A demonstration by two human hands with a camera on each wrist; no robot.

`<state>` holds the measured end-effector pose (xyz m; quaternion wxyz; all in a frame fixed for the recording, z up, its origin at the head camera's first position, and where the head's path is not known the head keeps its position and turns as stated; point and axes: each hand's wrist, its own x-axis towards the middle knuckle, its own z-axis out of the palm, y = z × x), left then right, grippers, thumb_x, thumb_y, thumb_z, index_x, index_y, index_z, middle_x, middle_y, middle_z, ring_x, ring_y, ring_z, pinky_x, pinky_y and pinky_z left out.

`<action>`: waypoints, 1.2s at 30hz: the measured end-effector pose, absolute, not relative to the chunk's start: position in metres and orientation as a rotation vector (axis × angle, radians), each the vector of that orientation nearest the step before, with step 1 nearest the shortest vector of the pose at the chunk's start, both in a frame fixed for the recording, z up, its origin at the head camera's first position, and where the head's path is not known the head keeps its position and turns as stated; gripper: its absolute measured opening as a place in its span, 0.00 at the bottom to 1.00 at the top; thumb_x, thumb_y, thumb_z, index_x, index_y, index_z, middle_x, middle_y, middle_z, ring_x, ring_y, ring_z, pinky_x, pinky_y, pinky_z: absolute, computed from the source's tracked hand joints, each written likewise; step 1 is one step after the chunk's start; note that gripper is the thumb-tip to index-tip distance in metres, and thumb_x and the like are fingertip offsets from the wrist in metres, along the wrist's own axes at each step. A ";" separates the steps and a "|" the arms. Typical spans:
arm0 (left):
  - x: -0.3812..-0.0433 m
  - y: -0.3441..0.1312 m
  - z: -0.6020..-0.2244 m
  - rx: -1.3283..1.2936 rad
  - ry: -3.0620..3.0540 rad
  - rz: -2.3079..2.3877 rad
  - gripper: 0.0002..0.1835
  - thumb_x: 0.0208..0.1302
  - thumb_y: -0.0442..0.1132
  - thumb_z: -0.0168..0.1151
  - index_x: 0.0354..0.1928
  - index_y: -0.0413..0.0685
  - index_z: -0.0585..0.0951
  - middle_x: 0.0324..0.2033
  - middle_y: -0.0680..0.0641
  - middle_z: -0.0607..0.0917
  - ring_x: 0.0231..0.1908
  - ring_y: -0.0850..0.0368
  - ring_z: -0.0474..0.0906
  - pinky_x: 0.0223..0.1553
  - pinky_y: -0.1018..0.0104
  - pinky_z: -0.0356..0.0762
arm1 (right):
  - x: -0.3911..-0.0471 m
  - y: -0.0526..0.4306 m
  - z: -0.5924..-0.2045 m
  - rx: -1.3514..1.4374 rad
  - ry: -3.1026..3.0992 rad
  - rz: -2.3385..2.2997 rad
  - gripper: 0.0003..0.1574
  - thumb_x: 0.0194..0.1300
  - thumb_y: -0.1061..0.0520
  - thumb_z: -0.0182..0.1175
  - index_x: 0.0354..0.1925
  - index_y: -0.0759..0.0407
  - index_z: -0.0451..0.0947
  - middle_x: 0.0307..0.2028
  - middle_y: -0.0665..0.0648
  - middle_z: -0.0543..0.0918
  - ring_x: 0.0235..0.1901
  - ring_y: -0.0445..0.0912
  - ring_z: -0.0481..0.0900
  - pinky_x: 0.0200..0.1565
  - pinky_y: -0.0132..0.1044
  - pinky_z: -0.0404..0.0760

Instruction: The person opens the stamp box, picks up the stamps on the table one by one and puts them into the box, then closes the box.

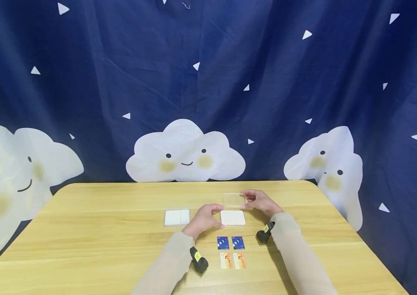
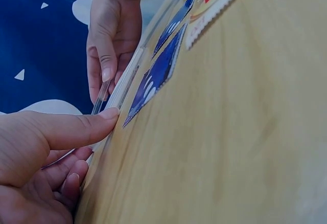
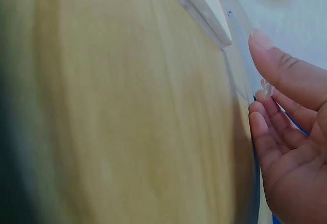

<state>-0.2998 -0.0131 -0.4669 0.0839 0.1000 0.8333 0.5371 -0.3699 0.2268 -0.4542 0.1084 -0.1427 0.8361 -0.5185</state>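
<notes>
My left hand (image 1: 203, 219) grips the left edge of a small flat box (image 1: 233, 218) with a white inside, thumb at the near corner and fingers at the far one. In the left wrist view the thumb (image 2: 84, 127) presses low beside the box's rim. Just behind the box, my right hand (image 1: 260, 202) holds a clear plastic lid (image 1: 233, 199) by its right end, between thumb and fingers. The right wrist view shows the white box (image 3: 207, 12) and the right thumb (image 3: 286, 73) at the lid's edge.
Nearer me lie two blue stamps (image 1: 223, 243) with pale moon shapes, and below them two orange stamps (image 1: 226, 260). A second clear case (image 1: 176, 217) with white inside rests left of my left hand. The wooden table (image 1: 94, 246) ends at a dark blue cloud-print curtain (image 1: 208, 90).
</notes>
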 end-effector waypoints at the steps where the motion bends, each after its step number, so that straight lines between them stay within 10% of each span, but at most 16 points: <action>1: -0.300 -0.013 -0.467 0.300 2.489 1.600 0.33 0.39 0.28 0.74 0.54 0.46 0.78 0.53 0.46 0.79 0.54 0.44 0.71 0.58 0.48 0.67 | -0.370 0.227 -0.454 -0.415 2.459 -1.524 0.39 0.50 0.67 0.69 0.60 0.74 0.67 0.58 0.71 0.72 0.55 0.59 0.70 0.61 0.50 0.67; 36: -0.299 -0.014 -0.469 0.292 2.512 1.579 0.32 0.40 0.29 0.74 0.53 0.48 0.79 0.52 0.46 0.79 0.54 0.45 0.71 0.57 0.48 0.68 | -0.370 0.222 -0.459 -0.228 2.505 -1.468 0.39 0.46 0.65 0.71 0.58 0.68 0.71 0.52 0.62 0.76 0.50 0.51 0.68 0.57 0.44 0.66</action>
